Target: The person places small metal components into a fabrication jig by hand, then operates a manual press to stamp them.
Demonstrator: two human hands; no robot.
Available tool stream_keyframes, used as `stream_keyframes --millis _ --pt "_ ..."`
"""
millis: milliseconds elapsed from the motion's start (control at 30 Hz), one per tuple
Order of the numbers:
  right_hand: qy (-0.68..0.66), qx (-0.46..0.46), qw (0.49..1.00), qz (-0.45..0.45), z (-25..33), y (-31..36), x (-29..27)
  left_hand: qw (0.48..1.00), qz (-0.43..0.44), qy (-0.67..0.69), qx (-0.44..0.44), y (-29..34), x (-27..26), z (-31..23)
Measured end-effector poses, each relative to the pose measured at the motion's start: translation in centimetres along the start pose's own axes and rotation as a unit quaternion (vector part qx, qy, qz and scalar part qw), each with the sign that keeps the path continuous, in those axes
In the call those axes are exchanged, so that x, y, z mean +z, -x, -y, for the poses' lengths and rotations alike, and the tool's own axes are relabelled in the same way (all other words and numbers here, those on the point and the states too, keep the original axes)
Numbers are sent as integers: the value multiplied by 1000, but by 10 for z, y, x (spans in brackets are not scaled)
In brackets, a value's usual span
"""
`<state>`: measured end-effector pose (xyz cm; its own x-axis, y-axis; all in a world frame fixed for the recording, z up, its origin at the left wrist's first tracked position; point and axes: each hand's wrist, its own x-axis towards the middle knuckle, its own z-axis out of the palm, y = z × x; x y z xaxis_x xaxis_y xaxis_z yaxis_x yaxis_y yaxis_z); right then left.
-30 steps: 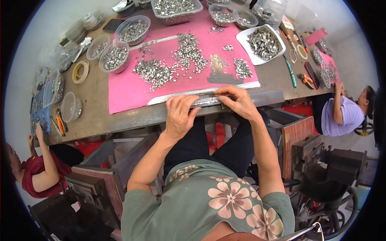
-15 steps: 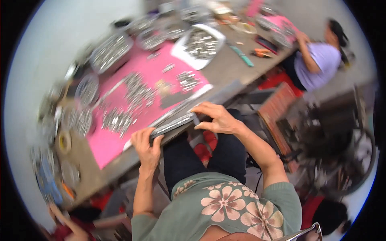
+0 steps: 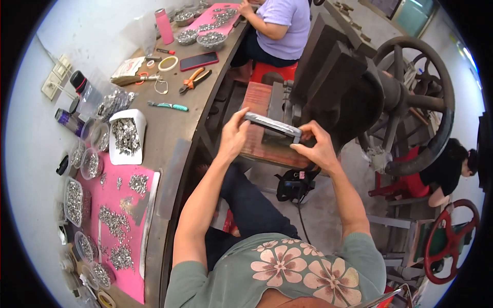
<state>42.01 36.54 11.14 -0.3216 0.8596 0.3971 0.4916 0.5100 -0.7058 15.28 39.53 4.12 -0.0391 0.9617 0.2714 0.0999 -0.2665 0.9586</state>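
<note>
My left hand [image 3: 235, 134] pinches one end of a long, narrow grey metal bar [image 3: 272, 123], with bright metal showing along its top. My right hand [image 3: 317, 148] grips the other end, thumb and fingers closed around an end piece that juts down. The bar hangs level in the air over the reddish wooden board [image 3: 255, 110] in front of a dark metal press [image 3: 354, 92]. A dark metal block [image 3: 277, 105] on the board lies just beyond the bar. What sits along the top of the bar is too small to make out.
To the left, a workbench holds a pink sheet [image 3: 120, 272] with piles of small metal parts, a white tray [image 3: 141, 154], orange-handled pliers [image 3: 193, 81] and a phone [image 3: 199, 61]. A large handwheel [image 3: 448, 97] stands right. A co-worker in lilac [image 3: 290, 25] sits at the far bench.
My body and view have turned right, away from the bench toward the press. Both hands have carried the metal bar from the bench edge to above the wooden board.
</note>
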Motion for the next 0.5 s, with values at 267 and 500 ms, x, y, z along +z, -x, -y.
stream_keyframes --millis 267,500 --pt "89 -43 993 -63 -30 1 38 997 45 58 14 -77 90 29" --pt "109 -107 983 -104 -23 13 11 993 118 -25 -2 -77 99 19"
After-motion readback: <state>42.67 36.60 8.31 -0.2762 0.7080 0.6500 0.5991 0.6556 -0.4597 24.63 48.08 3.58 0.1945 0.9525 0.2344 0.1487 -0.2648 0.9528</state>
